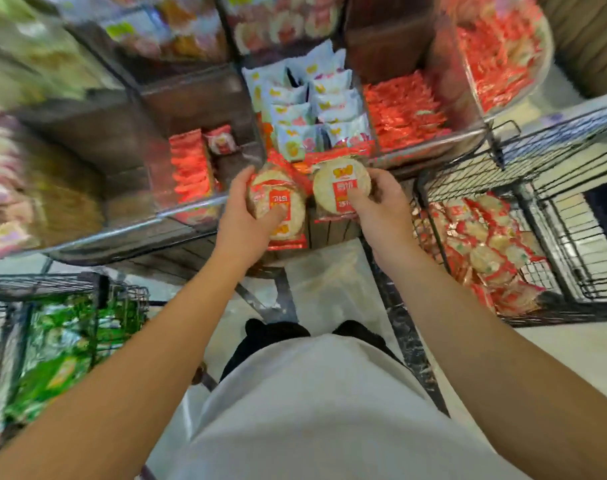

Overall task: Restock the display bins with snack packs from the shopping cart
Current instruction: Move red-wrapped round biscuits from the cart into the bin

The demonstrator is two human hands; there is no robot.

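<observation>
My left hand (246, 211) grips a red-trimmed pack of round rice crackers (278, 199), thumb across its front. My right hand (378, 206) holds a second pack of the same crackers (340, 181). Both packs hover at the front rim of the clear display bins (198, 204), just below the middle bin of pale blue snack packs (312, 109). The wire shopping cart (544, 209) at the right holds several more red cracker packs (485, 251).
Left bin has a short row of red packs (189, 164); the right bin is heaped with red packs (404, 112). A second wire basket with green bags (63, 348) stands at lower left. Upper bins are blurred. Pale floor lies between cart and display.
</observation>
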